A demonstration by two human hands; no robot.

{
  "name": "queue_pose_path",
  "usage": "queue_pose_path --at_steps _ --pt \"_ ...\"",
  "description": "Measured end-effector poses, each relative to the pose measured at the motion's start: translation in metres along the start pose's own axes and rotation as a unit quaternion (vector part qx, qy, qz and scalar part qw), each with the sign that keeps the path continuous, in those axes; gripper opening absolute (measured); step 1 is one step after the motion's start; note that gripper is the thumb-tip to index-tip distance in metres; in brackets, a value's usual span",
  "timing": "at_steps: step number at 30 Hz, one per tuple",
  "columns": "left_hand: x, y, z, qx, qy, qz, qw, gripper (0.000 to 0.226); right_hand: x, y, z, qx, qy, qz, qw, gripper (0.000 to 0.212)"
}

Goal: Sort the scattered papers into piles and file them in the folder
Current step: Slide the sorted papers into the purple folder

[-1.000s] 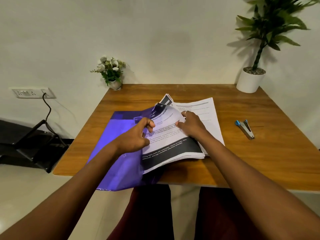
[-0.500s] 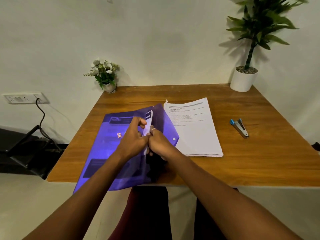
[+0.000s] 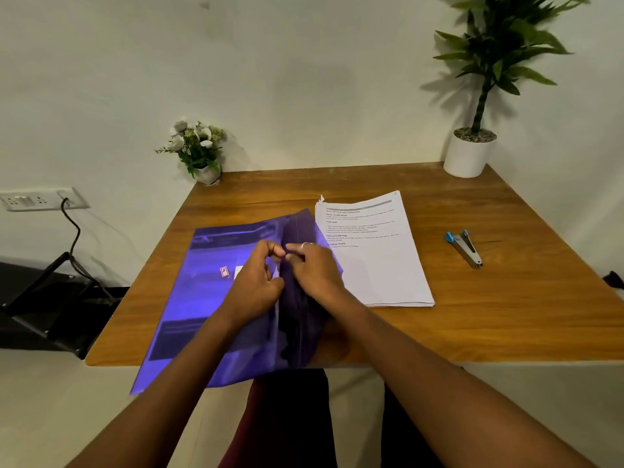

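L hand point(image 3: 256, 282), R hand point(image 3: 314, 268) pinch folder point(image 3: 202, 298) flap, corner overhangs table point(image 3: 506, 315) edge

Purple folder point(image 3: 202, 288), white printed papers point(image 3: 378, 265)

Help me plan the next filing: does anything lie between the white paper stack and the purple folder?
Nothing visible does: the paper stack lies directly beside the purple folder, and the stapler lies on the stack's far side.
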State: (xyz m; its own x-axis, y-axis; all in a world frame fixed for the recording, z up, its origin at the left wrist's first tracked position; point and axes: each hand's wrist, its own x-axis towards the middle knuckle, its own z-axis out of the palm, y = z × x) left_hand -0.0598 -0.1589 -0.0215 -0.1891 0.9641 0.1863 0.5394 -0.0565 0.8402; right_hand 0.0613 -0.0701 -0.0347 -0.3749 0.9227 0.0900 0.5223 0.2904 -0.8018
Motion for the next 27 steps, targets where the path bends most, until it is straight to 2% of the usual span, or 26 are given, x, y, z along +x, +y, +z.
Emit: queue_pose_path --at_steps 2,4,7,9,11,13,16,20,25,27 --pt "0.002 -0.011 0.008 0.034 0.021 -0.001 0.999 0.052 0.0 0.015 -0.021 -0.022 0.096 -0.027 0.995 0.023" --pt "0.001 -0.023 0.017 0.133 -0.002 0.013 0.991 0.064 0.003 0.038 -0.048 -0.041 0.189 -0.018 0.981 0.02" --pt "-0.005 -0.028 0.023 0.273 -0.015 0.043 0.961 0.056 0.01 0.082 -0.087 -0.141 0.28 0.034 0.949 0.026" --pt "-0.005 -0.03 0.026 0.306 -0.013 0.06 0.95 0.051 0.016 0.104 -0.105 -0.179 0.284 0.092 0.938 0.045" --pt "-0.004 -0.032 0.027 0.315 -0.015 0.064 0.947 0.049 0.023 0.114 -0.114 -0.188 0.246 0.151 0.939 0.07" --pt "-0.004 -0.033 0.027 0.316 -0.007 0.063 0.947 0.049 0.027 0.114 -0.114 -0.19 0.222 0.164 0.942 0.077" --pt "-0.005 -0.035 0.028 0.313 0.01 0.065 0.947 0.049 0.03 0.118 -0.11 -0.194 0.246 0.119 0.942 0.067" --pt "-0.004 -0.037 0.027 0.307 0.02 0.07 0.949 0.05 0.025 0.117 -0.113 -0.168 0.303 0.088 0.934 0.065" --pt "-0.005 -0.036 0.028 0.295 0.034 0.065 0.953 0.047 0.023 0.118 -0.111 -0.082 0.324 0.046 0.942 0.026" --pt "-0.006 -0.033 0.028 0.297 0.037 0.065 0.952 0.047 0.024 0.119 -0.113 -0.018 0.322 0.041 0.946 0.021"
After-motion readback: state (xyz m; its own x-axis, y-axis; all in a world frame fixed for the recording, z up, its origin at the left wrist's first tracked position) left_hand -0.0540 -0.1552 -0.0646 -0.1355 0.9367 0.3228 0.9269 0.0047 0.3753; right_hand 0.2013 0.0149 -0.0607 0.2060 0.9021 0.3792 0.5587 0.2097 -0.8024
